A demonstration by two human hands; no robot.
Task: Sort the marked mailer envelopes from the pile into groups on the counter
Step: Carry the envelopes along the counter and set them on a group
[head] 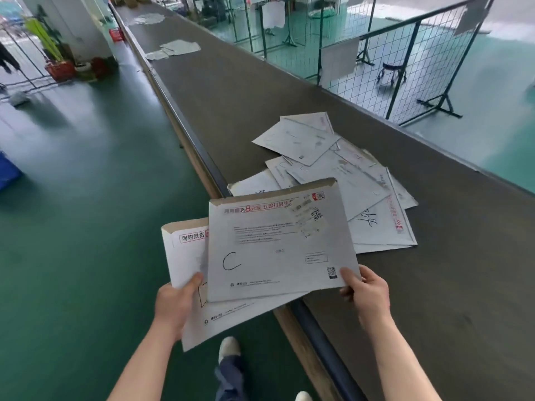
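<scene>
Here, both hands hold white paper mailer envelopes above the long dark tabletop (260,91) edge. The right hand (366,290) pinches the C-marked envelope (278,244), probably to read its mark; the left hand (173,305) grips another envelope (185,256). The unsorted pile (341,175) lies just beyond.

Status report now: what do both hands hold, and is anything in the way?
Left hand grips lower envelope. Right hand pinches envelope marked C by its corner. Pile lies on counter ahead. Nothing in the way.
</scene>
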